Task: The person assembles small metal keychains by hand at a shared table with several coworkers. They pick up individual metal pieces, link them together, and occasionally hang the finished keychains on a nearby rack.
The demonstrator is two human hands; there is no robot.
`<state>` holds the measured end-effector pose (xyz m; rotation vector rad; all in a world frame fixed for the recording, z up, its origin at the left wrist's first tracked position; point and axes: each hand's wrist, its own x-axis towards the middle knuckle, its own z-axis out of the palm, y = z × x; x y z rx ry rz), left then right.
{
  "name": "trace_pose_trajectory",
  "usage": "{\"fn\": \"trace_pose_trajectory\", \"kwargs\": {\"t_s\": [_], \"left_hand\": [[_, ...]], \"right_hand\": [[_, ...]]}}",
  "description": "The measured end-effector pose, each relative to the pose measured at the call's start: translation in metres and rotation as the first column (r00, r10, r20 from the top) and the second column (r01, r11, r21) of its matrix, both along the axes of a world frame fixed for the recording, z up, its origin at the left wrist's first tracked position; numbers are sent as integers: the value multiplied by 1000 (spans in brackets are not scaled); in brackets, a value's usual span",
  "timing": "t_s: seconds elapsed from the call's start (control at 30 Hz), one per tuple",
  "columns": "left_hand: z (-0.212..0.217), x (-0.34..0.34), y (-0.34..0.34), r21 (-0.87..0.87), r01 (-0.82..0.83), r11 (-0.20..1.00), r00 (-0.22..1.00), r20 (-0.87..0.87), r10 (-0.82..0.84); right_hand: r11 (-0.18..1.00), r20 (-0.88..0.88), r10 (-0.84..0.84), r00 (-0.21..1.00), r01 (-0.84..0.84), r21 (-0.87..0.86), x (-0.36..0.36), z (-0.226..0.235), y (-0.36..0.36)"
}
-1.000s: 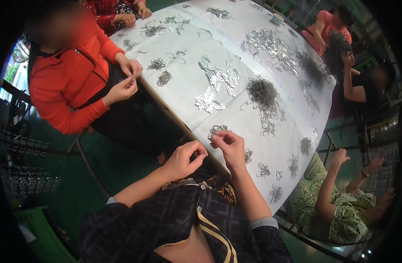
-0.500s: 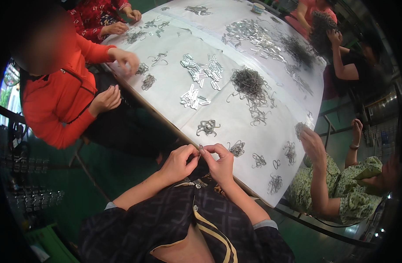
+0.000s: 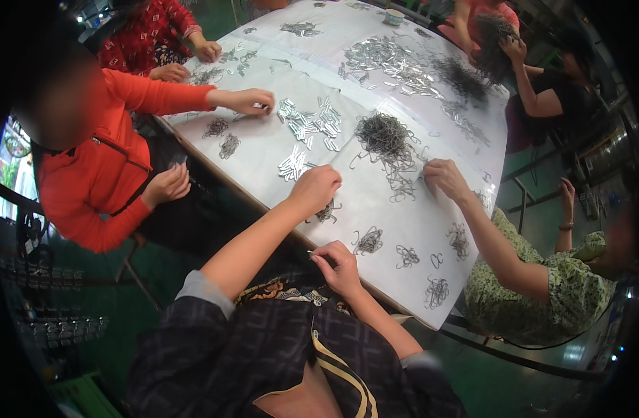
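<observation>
My left hand (image 3: 317, 189) reaches out over the near edge of the table, just above a small pile of bent wire hooks (image 3: 325, 212). Its fingers are curled together, and whatever they pinch, if anything, is hidden. Close to the table edge, my right hand (image 3: 339, 268) is closed, thumb against finger, on a small metal piece (image 3: 311, 255) whose tip shows. Beyond my left hand lie shiny flat metal clips (image 3: 292, 166) in a loose heap. A larger tangle of wire hooks (image 3: 385, 136) sits farther off.
Several small hook piles (image 3: 368, 241) dot the table (image 3: 347, 279) to the right. A co-worker's hand (image 3: 253, 102) reaches in from the left, and another person's hand (image 3: 445, 179) from the right. More clips (image 3: 392, 63) and a small tub (image 3: 394, 17) are at the far side.
My left hand has left my right hand and moved forward to the hook pile. The orange-sleeved co-worker's hand has stretched toward the clips; the right-hand co-worker's hand has moved inward.
</observation>
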<state>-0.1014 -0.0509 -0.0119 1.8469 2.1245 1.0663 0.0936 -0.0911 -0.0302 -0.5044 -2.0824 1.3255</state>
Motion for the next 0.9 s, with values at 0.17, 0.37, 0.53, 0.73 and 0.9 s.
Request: {"fn": "trace_pose_trajectory", "kwargs": {"t_s": [0.17,0.37,0.53,0.73,0.9], "left_hand": [[-15,4,67,-50,-92,995,918,-390,65],[-9,14,101,-227,-146,963,844,-537,1],[-3,7,109,-284,-221,933,861,-506,51],[3,-22,92,-314,-222,923,939,186,289],[-2,-42,71,-123,-145,982,817,546,189]], "right_hand": [[998,-18,42,999,-41,50,2,-3,2],[997,6,68,998,-68,33,4,-3,6],[996,8,85,996,-85,30,4,-3,6],[997,10,60,998,-60,48,2,-2,6],[997,-6,62,998,-61,45,2,-2,6]]}}
